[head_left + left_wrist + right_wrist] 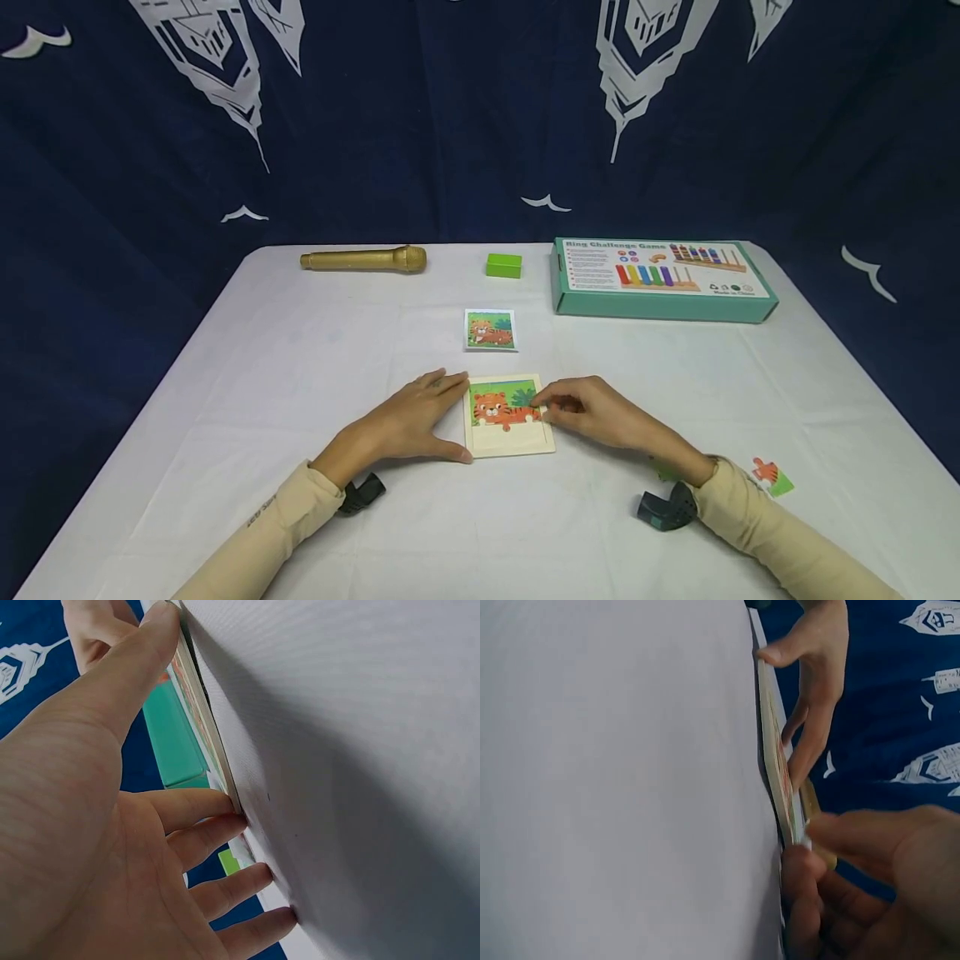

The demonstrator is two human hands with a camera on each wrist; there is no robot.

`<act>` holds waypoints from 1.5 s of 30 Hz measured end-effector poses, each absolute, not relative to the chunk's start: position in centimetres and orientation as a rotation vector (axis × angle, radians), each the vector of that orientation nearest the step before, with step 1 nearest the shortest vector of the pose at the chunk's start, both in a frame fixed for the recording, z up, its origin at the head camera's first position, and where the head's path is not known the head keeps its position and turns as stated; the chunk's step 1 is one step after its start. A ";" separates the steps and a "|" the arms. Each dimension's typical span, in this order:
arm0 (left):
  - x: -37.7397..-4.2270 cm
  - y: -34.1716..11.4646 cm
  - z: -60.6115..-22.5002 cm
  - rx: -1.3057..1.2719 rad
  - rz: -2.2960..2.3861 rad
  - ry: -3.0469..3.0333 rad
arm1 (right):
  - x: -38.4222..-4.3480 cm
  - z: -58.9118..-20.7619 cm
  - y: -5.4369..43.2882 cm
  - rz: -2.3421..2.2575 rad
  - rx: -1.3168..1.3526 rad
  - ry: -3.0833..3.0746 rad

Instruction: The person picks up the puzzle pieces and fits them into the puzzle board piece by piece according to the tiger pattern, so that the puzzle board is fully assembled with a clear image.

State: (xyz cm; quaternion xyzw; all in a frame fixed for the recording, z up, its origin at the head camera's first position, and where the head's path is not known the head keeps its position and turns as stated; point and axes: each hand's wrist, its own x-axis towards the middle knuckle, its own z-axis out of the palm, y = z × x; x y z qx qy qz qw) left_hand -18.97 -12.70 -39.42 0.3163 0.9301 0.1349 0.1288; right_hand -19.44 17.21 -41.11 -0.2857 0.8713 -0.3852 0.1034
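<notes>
A square wooden jigsaw tray (pixel 510 447) lies flat with a tiger picture (pixel 497 407) across its upper part; a bare strip runs along its bottom. My left hand (pixel 420 421) spreads along the tray's left side, thumb at the lower left corner and fingertips at the upper left. Straight fingers (pixel 225 892) show in the left wrist view. At the picture's right edge, my right hand (pixel 596 408) has curled fingers and pinches a puzzle piece (pixel 808 831), mostly hidden by thumb and fingers. A loose tiger piece (pixel 772 477) lies beside my right forearm.
Another green piece (pixel 664 472) is partly covered by my right wrist. Behind the tray lies a small tiger picture card (pixel 491 330). Along the back are a gold microphone (pixel 363 259), a green block (pixel 503 266) and a teal game box (pixel 663 304).
</notes>
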 end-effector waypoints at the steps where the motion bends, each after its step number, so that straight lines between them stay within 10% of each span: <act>1: -19.0 -12.7 -39.4 0.919 0.394 2.704 | -19.4 -41.0 17.5 -1.147 -0.834 2.558; 25: -18.9 -12.6 -39.2 0.910 0.377 2.709 | -15.3 -38.9 29.6 -0.971 -0.661 2.663; 45: -18.7 -12.6 -39.3 0.910 0.371 2.708 | -14.3 -40.4 30.3 -0.844 -0.790 2.717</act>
